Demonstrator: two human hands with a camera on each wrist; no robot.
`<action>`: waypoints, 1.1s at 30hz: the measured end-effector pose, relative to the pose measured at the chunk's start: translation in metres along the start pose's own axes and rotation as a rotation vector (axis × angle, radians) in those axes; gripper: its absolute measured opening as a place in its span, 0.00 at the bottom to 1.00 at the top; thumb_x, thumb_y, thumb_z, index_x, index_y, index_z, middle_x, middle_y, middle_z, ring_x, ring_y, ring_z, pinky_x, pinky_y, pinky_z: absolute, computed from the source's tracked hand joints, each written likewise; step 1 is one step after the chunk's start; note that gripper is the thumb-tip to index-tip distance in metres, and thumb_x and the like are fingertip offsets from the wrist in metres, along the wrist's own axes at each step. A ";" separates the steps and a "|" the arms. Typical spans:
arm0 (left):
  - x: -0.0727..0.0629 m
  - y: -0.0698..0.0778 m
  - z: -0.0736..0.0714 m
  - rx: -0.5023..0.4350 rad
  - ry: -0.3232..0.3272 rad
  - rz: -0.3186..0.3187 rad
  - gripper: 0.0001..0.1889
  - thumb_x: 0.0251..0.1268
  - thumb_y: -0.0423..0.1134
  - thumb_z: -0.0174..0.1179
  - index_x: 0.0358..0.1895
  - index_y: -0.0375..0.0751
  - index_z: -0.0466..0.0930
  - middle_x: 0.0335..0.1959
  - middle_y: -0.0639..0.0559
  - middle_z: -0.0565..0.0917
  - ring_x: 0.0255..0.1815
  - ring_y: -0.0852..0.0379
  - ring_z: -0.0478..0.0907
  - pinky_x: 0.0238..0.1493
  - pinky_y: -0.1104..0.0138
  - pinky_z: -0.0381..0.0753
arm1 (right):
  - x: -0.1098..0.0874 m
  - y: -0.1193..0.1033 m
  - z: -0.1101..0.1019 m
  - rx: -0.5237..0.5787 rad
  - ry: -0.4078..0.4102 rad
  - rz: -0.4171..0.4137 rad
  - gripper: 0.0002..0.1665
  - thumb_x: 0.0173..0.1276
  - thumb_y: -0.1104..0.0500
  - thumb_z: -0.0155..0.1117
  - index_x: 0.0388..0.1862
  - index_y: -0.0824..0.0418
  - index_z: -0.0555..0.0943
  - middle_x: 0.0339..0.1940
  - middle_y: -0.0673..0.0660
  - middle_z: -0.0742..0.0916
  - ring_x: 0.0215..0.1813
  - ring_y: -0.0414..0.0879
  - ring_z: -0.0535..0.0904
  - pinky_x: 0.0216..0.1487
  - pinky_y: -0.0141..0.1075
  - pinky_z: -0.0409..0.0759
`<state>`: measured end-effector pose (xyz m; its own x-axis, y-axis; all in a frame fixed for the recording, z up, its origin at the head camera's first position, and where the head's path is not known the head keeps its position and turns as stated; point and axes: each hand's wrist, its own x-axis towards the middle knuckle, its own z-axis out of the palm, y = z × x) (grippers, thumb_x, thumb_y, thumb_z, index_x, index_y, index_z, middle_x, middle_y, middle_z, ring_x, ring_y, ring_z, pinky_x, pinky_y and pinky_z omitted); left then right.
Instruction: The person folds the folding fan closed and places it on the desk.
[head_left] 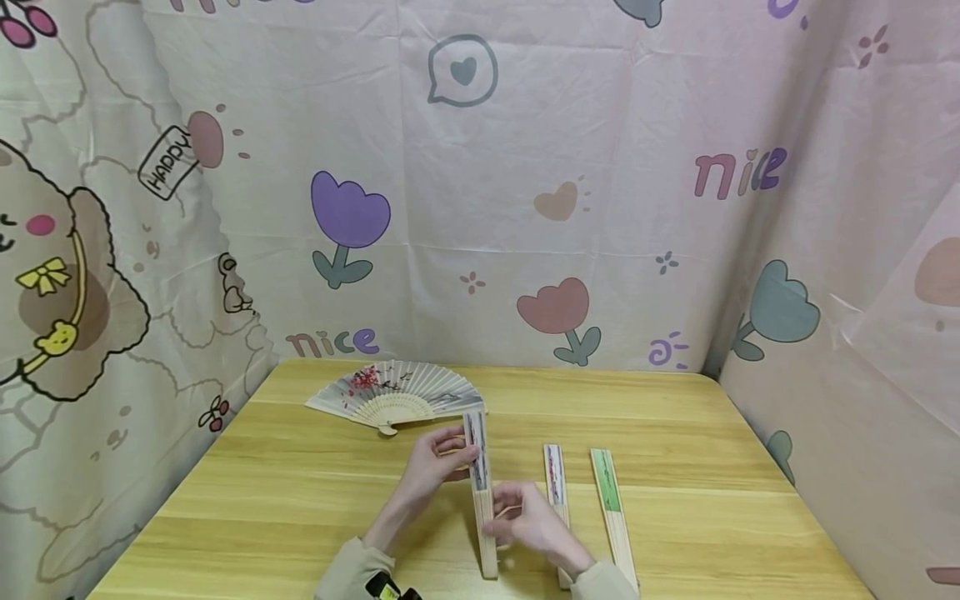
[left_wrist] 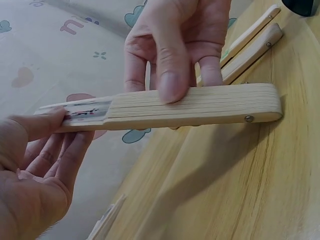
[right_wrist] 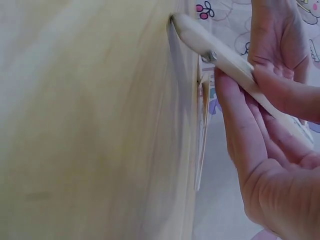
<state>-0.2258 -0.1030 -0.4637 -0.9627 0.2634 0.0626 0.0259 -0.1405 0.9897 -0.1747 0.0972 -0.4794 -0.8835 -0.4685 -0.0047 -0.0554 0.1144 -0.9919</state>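
Note:
Both hands hold a folded hand fan [head_left: 483,500] with pale wooden ribs and a grey-white printed leaf. My left hand [head_left: 431,462] pinches the leaf end, thumb on one side and fingers on the other, as the left wrist view shows. Lower down, my right hand [head_left: 528,521] grips the bare ribs between thumb [left_wrist: 172,85] and fingers. The fan stands tilted in the head view, its riveted end [left_wrist: 265,107] lowest and close over the table. In the right wrist view the leaf end is partly hidden behind the hands.
An opened fan [head_left: 450,398] with red blossoms lies at the back left of the wooden table [head_left: 300,500]. To the right lie two more folded fans, one white-leaved [head_left: 555,475], partly behind my right hand, one green-leaved [head_left: 609,483]. Printed cloth [head_left: 480,208] hangs behind and beside the table.

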 end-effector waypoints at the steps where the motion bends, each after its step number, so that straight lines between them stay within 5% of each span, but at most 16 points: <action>1: 0.001 0.000 0.000 0.006 -0.008 -0.001 0.29 0.64 0.31 0.67 0.64 0.20 0.68 0.36 0.56 0.85 0.36 0.63 0.85 0.49 0.57 0.93 | 0.000 0.000 0.000 0.015 -0.010 0.011 0.19 0.56 0.74 0.69 0.48 0.75 0.80 0.33 0.59 0.87 0.31 0.40 0.83 0.35 0.33 0.91; 7: 0.008 -0.002 0.003 0.049 -0.075 -0.017 0.25 0.66 0.32 0.66 0.60 0.19 0.72 0.37 0.56 0.84 0.37 0.62 0.84 0.49 0.56 0.93 | -0.003 0.002 -0.003 0.102 -0.030 0.094 0.20 0.53 0.78 0.68 0.45 0.72 0.74 0.25 0.49 0.83 0.29 0.42 0.84 0.39 0.45 0.94; 15: 0.020 -0.001 0.010 0.079 -0.159 -0.038 0.22 0.69 0.35 0.64 0.57 0.19 0.75 0.39 0.53 0.83 0.39 0.60 0.83 0.50 0.55 0.93 | -0.005 0.002 -0.010 0.089 -0.037 0.105 0.15 0.57 0.76 0.69 0.38 0.79 0.72 0.28 0.65 0.89 0.29 0.44 0.87 0.39 0.47 0.94; 19: 0.025 -0.003 0.011 0.072 -0.183 -0.055 0.20 0.69 0.34 0.64 0.55 0.18 0.75 0.38 0.53 0.83 0.37 0.60 0.83 0.49 0.55 0.93 | -0.007 0.001 -0.012 0.078 -0.027 0.136 0.13 0.58 0.76 0.68 0.36 0.78 0.72 0.26 0.60 0.89 0.28 0.45 0.87 0.38 0.47 0.94; 33: 0.042 -0.023 0.012 0.099 -0.141 -0.046 0.27 0.63 0.29 0.66 0.63 0.22 0.70 0.37 0.53 0.82 0.33 0.62 0.84 0.41 0.61 0.94 | -0.014 0.000 -0.017 0.005 -0.030 0.213 0.19 0.56 0.79 0.68 0.41 0.68 0.71 0.26 0.53 0.79 0.25 0.46 0.82 0.34 0.43 0.94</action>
<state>-0.2639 -0.0774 -0.4826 -0.9164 0.3993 0.0274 0.0157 -0.0326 0.9993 -0.1700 0.1185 -0.4776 -0.8607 -0.4599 -0.2184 0.1338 0.2095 -0.9686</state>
